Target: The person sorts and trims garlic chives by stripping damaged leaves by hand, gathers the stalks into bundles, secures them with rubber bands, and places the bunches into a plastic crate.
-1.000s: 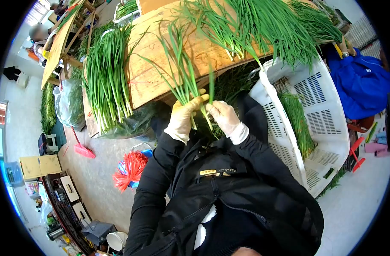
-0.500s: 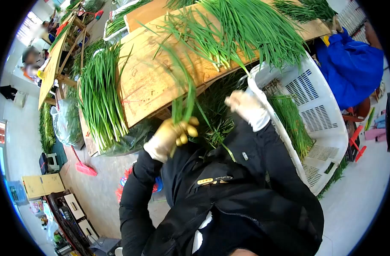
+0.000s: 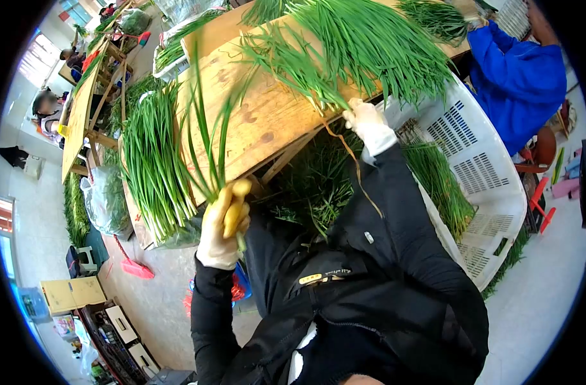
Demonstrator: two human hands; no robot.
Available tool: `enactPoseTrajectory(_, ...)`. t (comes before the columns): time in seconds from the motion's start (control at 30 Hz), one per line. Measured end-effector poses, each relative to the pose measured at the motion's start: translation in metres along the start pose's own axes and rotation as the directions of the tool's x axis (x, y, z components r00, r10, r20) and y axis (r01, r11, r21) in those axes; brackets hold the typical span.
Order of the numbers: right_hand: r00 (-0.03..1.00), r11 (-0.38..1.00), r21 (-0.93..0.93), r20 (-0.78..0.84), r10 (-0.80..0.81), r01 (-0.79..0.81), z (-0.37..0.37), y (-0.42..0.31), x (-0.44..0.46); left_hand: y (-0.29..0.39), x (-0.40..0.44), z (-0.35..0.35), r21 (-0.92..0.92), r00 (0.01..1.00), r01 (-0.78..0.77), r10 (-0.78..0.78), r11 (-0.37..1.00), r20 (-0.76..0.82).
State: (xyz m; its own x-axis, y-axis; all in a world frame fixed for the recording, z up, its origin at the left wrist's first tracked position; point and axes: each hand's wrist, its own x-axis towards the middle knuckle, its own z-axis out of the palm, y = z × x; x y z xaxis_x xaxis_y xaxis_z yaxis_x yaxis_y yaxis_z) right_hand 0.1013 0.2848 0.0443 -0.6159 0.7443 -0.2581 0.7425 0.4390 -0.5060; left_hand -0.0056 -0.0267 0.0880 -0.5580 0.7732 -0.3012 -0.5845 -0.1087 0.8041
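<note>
My left hand (image 3: pixel 223 226), in a white glove with yellow fingers, is closed around a few garlic chives (image 3: pixel 211 154). Their green leaves point up and away, over the near side of the wooden table (image 3: pixel 241 122). My right hand (image 3: pixel 368 124), also gloved, has its fingers closed at the stalk ends of a loose heap of garlic chives (image 3: pixel 305 72) by the table edge. Below that heap hangs a withered brown leaf (image 3: pixel 352 157). To the left lies a neat row of garlic chives (image 3: pixel 153 163), and a large pile (image 3: pixel 376 48) spreads across the far side.
A white plastic crate (image 3: pixel 479 151) with chives inside stands at my right. Loose leaves (image 3: pixel 315 186) lie beneath the table. A person in a blue jacket (image 3: pixel 520 83) works at the right end. A pink dustpan (image 3: pixel 137 268) rests on the floor at left.
My left hand has moved left and raised its chives upright. My right hand has gone from hanging free before the crate to the stalk ends of the loose heap.
</note>
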Motion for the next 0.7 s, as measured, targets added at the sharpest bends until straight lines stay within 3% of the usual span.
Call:
enactPoseTrajectory(0.03, 0.98, 0.9, 0.389, -0.065, -0.187, 0.197, 0.006, 0.001, -0.016, -0.004, 0.012, 0.004, -0.042, 0.997, 0.028, -0.025, 0.999, 0.07)
enactPoseTrajectory(0.07, 0.93, 0.857, 0.367, -0.207, -0.303, 0.361, 0.008, 0.002, -0.032, -0.011, 0.026, 0.005, -0.083, 0.989, 0.06, -0.048, 0.995, 0.143)
enactPoseTrajectory(0.13, 0.952, 0.736, 0.611, -0.115, -0.282, 0.292, 0.023, 0.006, -0.044, -0.027, 0.048, 0.008, -0.187, 0.961, 0.203, -0.159, 0.961, 0.224)
enactPoseTrajectory(0.2, 0.959, 0.881, 0.454, 0.161, -0.231, 0.136, 0.016, 0.005, -0.068, -0.048, 0.066, 0.004, -0.282, 0.946, 0.295, -0.237, 0.913, 0.222)
enactPoseTrajectory(0.23, 0.964, 0.818, 0.542, 0.049, -0.261, 0.193, 0.022, 0.01, -0.074, -0.052, 0.072, 0.002, -0.321, 0.934, 0.326, -0.25, 0.889, 0.256)
enactPoseTrajectory(0.27, 0.944, 0.661, 0.693, -0.093, -0.315, 0.289, 0.029, 0.015, -0.083, -0.059, 0.071, 0.002, -0.32, 0.944, 0.295, -0.222, 0.901, 0.244)
enactPoseTrajectory(0.33, 0.922, 0.425, 0.85, -0.159, -0.352, 0.309, 0.038, 0.013, -0.099, -0.063, 0.066, 0.009, -0.232, 0.965, 0.23, -0.19, 0.945, 0.18)
enactPoseTrajectory(0.37, 0.945, 0.416, 0.897, -0.006, -0.327, 0.15, 0.052, 0.015, -0.1, -0.066, 0.067, 0.006, -0.25, 0.961, 0.237, -0.189, 0.939, 0.203)
enactPoseTrajectory(0.47, 0.944, 0.457, 0.885, 0.067, -0.322, 0.093, 0.071, 0.019, -0.11, -0.073, 0.06, 0.01, -0.12, 0.984, 0.158, -0.146, 0.98, 0.1)
enactPoseTrajectory(0.53, 0.927, 0.389, 0.909, 0.008, -0.375, 0.149, 0.083, 0.012, -0.118, -0.075, 0.053, 0.018, -0.1, 0.986, 0.15, -0.141, 0.984, 0.092)
enactPoseTrajectory(0.63, 0.878, 0.387, 0.919, 0.121, -0.463, 0.077, 0.091, 0.003, -0.133, -0.085, 0.051, 0.023, -0.05, 0.995, 0.086, -0.083, 0.995, 0.06)
enactPoseTrajectory(0.67, 0.851, 0.512, 0.845, 0.15, -0.503, 0.153, 0.094, 0.002, -0.133, -0.084, 0.051, 0.025, 0.001, 0.992, 0.086, -0.086, 0.996, 0.09)
enactPoseTrajectory(0.7, 0.798, 0.638, 0.608, 0.012, -0.603, 0.473, 0.094, 0.001, -0.132, -0.085, 0.05, 0.023, 0.02, 0.993, 0.079, -0.08, 0.997, 0.09)
